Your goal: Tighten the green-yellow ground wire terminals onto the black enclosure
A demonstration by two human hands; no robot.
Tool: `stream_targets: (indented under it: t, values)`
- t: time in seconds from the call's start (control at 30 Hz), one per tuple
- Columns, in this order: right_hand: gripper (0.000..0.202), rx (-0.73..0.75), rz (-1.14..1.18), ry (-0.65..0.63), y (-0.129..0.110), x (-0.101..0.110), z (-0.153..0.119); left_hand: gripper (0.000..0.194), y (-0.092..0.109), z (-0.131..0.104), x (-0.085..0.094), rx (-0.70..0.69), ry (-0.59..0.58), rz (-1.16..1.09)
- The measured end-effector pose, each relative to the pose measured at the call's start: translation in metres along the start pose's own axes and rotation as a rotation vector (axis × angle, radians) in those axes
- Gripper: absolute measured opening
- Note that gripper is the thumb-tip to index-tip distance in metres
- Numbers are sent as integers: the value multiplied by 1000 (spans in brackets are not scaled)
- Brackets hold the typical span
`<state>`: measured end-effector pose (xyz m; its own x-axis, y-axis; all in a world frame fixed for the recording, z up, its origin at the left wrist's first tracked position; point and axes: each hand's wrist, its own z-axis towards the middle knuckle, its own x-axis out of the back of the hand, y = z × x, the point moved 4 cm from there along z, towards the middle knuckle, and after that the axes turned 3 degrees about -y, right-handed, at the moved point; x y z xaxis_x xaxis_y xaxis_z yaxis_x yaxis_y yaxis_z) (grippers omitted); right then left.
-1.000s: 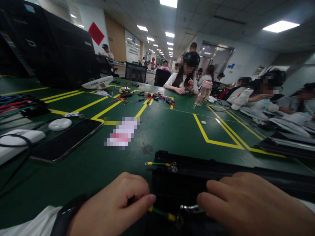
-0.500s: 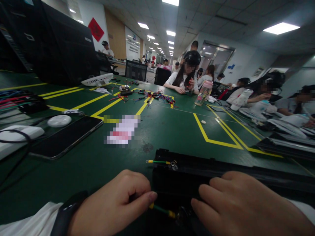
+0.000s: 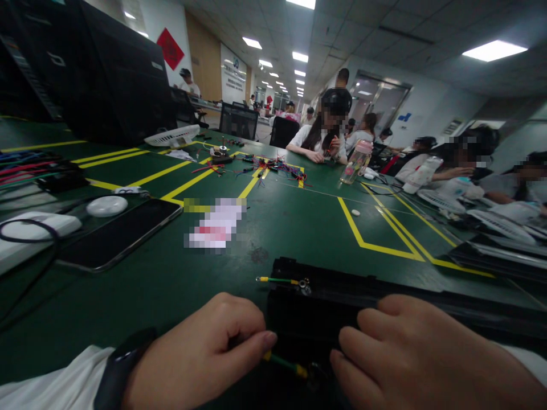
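Note:
My left hand (image 3: 209, 347), with a dark band on its wrist, is closed, thumb against finger, on one end of a short green wire (image 3: 284, 363) with yellow sleeves. The wire's other end meets a small fastener (image 3: 314, 376), dim in shadow on a long black part (image 3: 299, 319). Just right of that fastener, my right hand (image 3: 410, 347) has its fingers curled over the black part. Its fingertips are hidden, so whatever they grip does not show. A second green wire (image 3: 280, 280) with a ring terminal lies at the part's far edge, fixed by a metal fastener (image 3: 304, 286).
A phone (image 3: 123, 233), white round object (image 3: 106, 206) and white box (image 3: 34, 233) with a black cable lie left. Farther off are a blurred paper (image 3: 217, 223), a tangle of wires (image 3: 273, 166) and a bottle (image 3: 356, 162). A person (image 3: 327, 136) sits opposite.
The view has shifted slightly. My right hand's fingers have turned a little, the knuckles tilting leftward, near the fastener. My left hand keeps its pinch on the wire.

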<state>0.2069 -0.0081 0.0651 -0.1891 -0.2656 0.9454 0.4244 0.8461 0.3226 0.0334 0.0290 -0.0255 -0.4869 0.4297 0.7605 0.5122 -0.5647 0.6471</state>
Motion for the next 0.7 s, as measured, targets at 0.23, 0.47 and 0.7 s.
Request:
stream_targets:
  t: [0.23, 0.47, 0.7]
  values:
    - [25, 147, -81, -69, -1, 0, 4, 40, -2, -2, -1, 8, 16, 15]
    - [19, 129, -262, -30, -3, -5, -3, 40, -1, -2, -1, 21, -7, 29]
    - [9, 152, -203, -108, 37, 11, 0, 41, -1, -3, -2, 19, -9, 24]
